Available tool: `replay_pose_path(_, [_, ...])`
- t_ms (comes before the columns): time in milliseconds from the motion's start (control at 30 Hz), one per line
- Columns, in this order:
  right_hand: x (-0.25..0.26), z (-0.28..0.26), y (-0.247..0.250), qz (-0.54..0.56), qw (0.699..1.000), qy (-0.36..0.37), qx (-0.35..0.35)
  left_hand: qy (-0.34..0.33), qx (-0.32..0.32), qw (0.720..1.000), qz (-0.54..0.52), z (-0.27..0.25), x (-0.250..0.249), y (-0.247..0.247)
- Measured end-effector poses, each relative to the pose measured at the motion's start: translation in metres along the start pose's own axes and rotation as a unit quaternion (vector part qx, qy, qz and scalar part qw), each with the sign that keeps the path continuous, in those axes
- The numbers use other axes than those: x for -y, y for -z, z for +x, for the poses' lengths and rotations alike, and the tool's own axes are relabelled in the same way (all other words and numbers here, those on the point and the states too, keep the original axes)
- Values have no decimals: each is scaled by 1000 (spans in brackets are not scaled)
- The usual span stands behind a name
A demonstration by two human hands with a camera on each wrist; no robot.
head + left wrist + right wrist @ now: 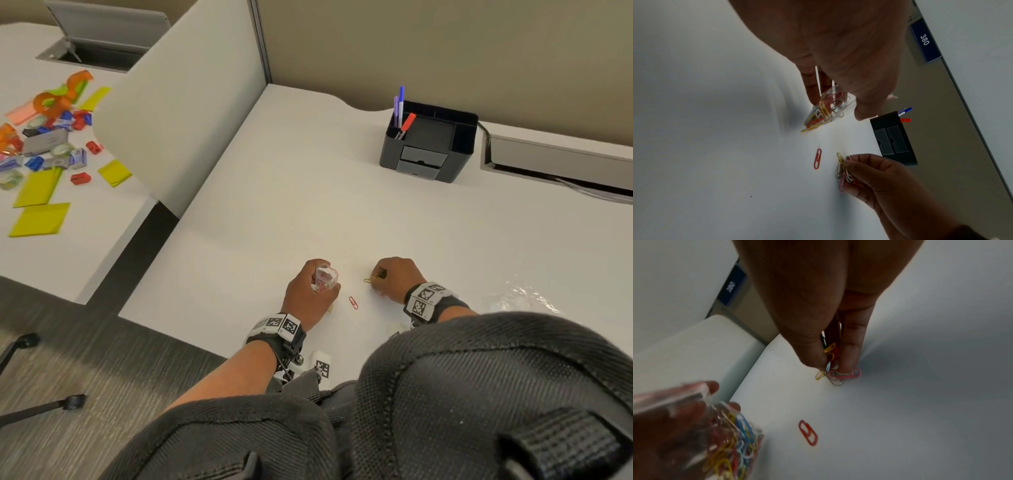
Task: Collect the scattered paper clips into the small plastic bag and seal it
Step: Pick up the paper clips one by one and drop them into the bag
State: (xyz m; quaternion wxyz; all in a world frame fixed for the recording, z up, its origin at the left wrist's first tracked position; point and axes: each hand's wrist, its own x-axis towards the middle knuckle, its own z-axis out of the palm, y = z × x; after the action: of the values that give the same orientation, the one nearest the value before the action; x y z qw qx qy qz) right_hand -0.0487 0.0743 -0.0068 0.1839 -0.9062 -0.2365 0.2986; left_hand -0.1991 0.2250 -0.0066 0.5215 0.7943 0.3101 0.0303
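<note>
- On the far left, a side desk (51,260) carried yellow notes (40,219) and a heap of small coloured items (51,137), behind a divider (178,120)
- Your left hand (310,294) sat on the near part of the desk (308,205), fingers curled round the bag (325,278); the bag was clear, held many clips of mixed colours, and its lower end touched the desk in the left wrist view
- One red clip (353,303) lay flat on the desk between your hands, touching neither
- Your right hand (397,277) was just right of it, fingertips (849,363) down at the desk and pinching a small bunch of clips (375,278): yellow, pink and silver ones showed in the right wrist view
- Far behind your right hand stood a black organiser (428,144) with pens (400,106) in it
- At the right edge, near your right wrist, lay some crumpled clear plastic (527,298)
</note>
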Motion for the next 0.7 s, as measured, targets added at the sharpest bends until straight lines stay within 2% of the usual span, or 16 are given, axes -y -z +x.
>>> replay_pose_path(267, [1,-5,30,145,989,-13,-23,-14,-4,1000,6,5,-4,-3])
replay_pose_path(433, [33,-16,50,216,975,43,-19,-18,-2,1000,17,6,-9,-8])
replay_pose_path(567, [64,-26,53,173,980,102,-4,-24,4,999,29,7,-13,-12])
replay_pose_path(700, [79,-26,45,67,987,149,-1,-32,10,999,39,7,-18,-14])
